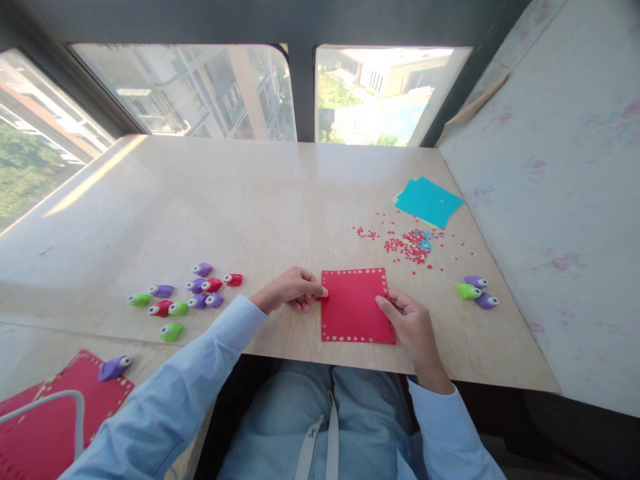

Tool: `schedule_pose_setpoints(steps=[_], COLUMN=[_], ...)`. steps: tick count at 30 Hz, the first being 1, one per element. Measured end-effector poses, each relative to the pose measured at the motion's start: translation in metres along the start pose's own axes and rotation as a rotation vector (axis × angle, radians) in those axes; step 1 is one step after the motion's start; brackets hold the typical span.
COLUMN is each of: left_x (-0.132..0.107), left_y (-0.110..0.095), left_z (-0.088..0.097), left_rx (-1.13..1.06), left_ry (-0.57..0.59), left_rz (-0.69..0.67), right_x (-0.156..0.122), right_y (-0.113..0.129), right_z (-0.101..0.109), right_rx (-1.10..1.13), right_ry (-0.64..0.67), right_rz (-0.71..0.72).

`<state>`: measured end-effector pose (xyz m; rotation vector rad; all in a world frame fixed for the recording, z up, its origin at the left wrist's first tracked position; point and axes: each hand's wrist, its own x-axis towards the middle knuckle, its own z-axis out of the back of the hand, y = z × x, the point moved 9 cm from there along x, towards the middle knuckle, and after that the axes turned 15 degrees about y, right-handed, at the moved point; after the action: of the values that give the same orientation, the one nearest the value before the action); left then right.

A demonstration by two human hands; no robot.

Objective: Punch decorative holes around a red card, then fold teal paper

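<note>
A square sheet of red paper (356, 310) lies in front of me, with small cut-out shapes lining its borders. At its left edge, my left hand (299, 288) is closed on a small red craft punch (323, 298), mostly hidden by the fingers, with the thumb on top. My right hand (407, 320) pinches the paper's right edge, thumb above and fingers beneath. Beyond the sheet are scattered red and blue punched-out bits (410, 247).
Several purple, green and red craft punches (179, 308) sit to the left; three more punches (469, 291) are at the right. Blue paper sheets (430, 201) lie at the back right. At lower left are punched red paper (65, 393), a purple punch (115, 367) and a pale curved tube (79, 420).
</note>
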<state>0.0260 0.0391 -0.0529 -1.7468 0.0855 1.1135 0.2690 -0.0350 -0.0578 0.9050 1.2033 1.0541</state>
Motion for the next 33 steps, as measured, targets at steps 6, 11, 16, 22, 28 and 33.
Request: schedule_pose_setpoints(steps=[6,11,16,22,28,33], left_x=[0.002,0.002,0.000,0.000,-0.002,0.000], left_y=[0.003,0.003,0.004,0.005,0.008,0.012], left_z=[0.000,-0.002,-0.003,-0.004,-0.006,-0.006], left_rx=[-0.039,-0.065,-0.100,-0.153,-0.185,-0.200], left_ry=[0.016,0.006,-0.006,-0.024,-0.059,-0.067], left_rz=[0.016,-0.009,-0.031,-0.030,-0.063,-0.072], right_x=[-0.001,-0.001,-0.001,0.000,0.001,0.001], right_y=[0.001,0.000,0.001,-0.001,-0.004,0.001], right_z=[-0.005,-0.006,-0.002,-0.001,-0.001,0.001], right_rx=[0.059,0.069,0.011,-0.002,0.012,-0.038], right_ry=[0.048,0.053,0.019,0.004,0.003,-0.011], right_rz=[0.000,-0.011,-0.027,-0.034,-0.031,-0.026])
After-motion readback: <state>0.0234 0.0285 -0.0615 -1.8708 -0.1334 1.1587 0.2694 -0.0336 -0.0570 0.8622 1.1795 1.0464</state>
